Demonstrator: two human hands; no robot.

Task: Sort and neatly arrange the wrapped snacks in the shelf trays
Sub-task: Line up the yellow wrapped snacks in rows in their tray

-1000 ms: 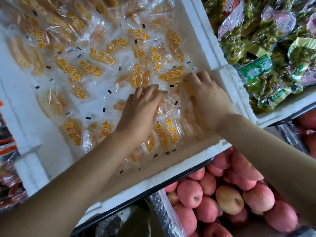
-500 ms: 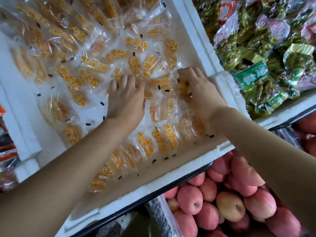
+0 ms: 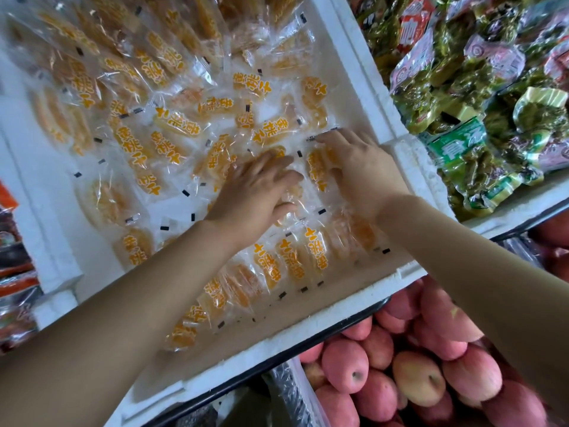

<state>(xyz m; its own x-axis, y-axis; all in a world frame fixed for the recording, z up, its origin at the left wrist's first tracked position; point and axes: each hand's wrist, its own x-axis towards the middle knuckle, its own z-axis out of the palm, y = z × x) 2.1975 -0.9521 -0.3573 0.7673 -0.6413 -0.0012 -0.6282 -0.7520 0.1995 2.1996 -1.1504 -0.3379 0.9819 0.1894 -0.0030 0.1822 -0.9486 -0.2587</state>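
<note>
Left hand [image 3: 257, 188] is lying flat on clear-wrapped orange snack packets [image 3: 177, 126], fingers straight and together. Right hand [image 3: 365, 172] is covering others; its grip cannot be told. Between them one packet [image 3: 315, 172] is lying lengthwise front-to-back, touching the right hand, inside the white foam tray [image 3: 369, 97].

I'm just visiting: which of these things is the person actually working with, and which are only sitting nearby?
Part of the job: the orange snack packets, the white foam tray holding them, and the left hand and right hand resting on the packets.
Just nearby: red apples beside the tray, green packets in the next tray, red packets at the left edge.
</note>
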